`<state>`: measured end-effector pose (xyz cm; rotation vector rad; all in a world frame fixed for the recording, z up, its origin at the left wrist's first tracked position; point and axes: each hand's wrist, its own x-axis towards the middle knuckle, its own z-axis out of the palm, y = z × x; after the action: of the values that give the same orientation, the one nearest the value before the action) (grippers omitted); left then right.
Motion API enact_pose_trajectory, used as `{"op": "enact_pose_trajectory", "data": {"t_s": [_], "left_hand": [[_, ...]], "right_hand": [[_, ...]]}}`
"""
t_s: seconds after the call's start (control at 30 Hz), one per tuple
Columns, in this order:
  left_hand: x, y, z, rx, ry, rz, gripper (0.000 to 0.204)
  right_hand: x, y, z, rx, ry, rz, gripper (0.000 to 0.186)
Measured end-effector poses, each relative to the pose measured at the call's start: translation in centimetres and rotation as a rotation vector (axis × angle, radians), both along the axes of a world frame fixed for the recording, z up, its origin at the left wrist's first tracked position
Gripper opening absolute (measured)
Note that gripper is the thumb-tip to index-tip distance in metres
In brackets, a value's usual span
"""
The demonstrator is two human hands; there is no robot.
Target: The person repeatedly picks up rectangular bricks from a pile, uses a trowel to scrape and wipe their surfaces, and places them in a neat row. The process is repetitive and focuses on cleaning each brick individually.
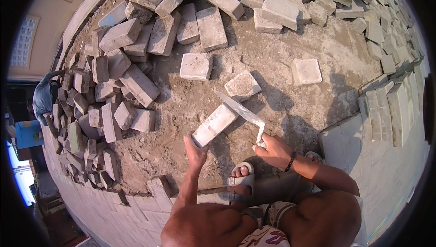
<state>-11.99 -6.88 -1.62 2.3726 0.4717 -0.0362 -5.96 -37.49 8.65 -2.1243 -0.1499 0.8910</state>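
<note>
Grey concrete brick (215,125) slants over the dirt (154,156), its near end pinched in the left hand's grip (197,152), seemingly so the far end is free for the trowel (240,109), whose handle the right hand (274,151) encloses.

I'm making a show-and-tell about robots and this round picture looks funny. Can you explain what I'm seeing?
There's no robot here, just a person using two bare hands. There is only one picture, taken by a wide camera worn on the person's head and looking down. That lens makes straight edges bend.

The left hand holds a pale brick. The right hand grips a trowel, a flat metal tool. Its blade crosses the brick's far end; I can't tell whether they touch.

Around them is bare, dusty ground. Loose bricks are heaped to the left and at the top, and flat paving lies at the lower right. Near the bottom you can see a sandal on a foot.
</note>
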Motion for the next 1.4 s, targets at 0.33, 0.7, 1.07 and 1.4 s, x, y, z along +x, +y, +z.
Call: {"op": "enact_pose_trajectory", "data": {"t_s": [0.33, 0.7, 1.07, 1.4], "left_hand": [[-0.5, 0.8, -0.1, 0.080, -0.041, -0.075, 0.080], [-0.1, 0.4, 1.5, 0.046, 0.039, -0.077, 0.085], [-1.9, 1.0, -0.1, -0.498, -0.081, 0.293, 0.079], [-1.6, 1.4, 0.2, -1.173, 0.240, 0.650, 0.048]], "right_hand": [[0.7, 1.6, 0.7, 0.027, 0.002, 0.047, 0.039], [0.1, 1.4, 0.8, 0.028, 0.013, 0.000, 0.041], [-1.2, 1.5, -1.1, -0.014, -0.057, 0.029, 0.039], [-0.4, 1.6, 0.4, -0.029, -0.034, 0.054, 0.036]]}}
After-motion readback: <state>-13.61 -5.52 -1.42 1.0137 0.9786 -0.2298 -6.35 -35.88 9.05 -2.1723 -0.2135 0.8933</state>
